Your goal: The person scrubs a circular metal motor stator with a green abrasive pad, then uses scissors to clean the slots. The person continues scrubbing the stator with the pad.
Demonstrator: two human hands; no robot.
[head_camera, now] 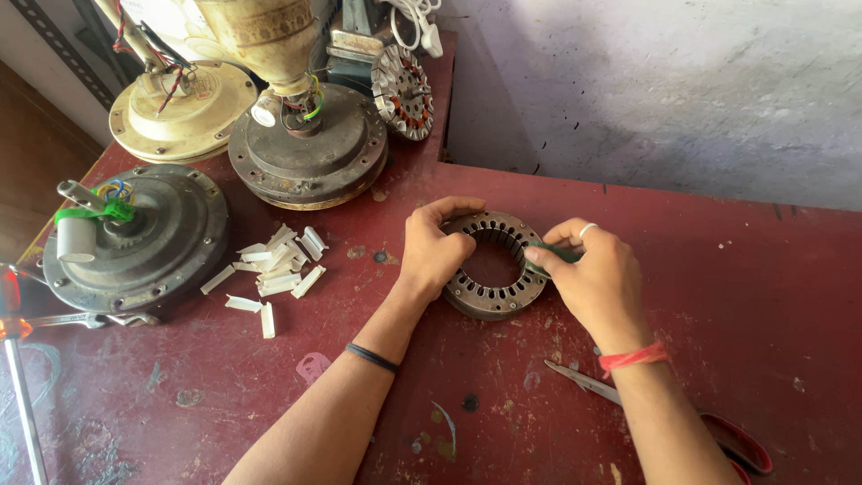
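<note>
Hands at work on a slotted metal stator ring [492, 266], lying flat on the worn red desk [718, 269] just right of centre. Left hand [434, 248] clamped over the ring's 9 o'clock edge, fingers [460, 207] curled over the rim toward 12 o'clock, gripping it; black band round that wrist. Right hand [600, 278] at the ring's 3 o'clock side, fingers pinched narrow on a small green strip [549, 252] pressed against the inner slots; silver ring on one finger, orange thread at the wrist. Scissors [718, 427] with red handles at 5 o'clock from the stator ring, partly under the right forearm, blades pointing back toward it. Scattered white paper slips [274, 268] at 9 o'clock, well apart from the left hand. Further out at 9 o'clock, dark round fan motor [144, 238] with a white capacitor and green wiring on top. At 11 o'clock, second dark motor housing [308, 153] with a cream downrod cover standing on it, touching a cream-coloured motor cover [184, 112] beside it. At 12 o'clock, wound stator with copper coils [402, 90] propped upright against the wall. Red-handled tool [13, 359] along the left edge, only partly seen.
</note>
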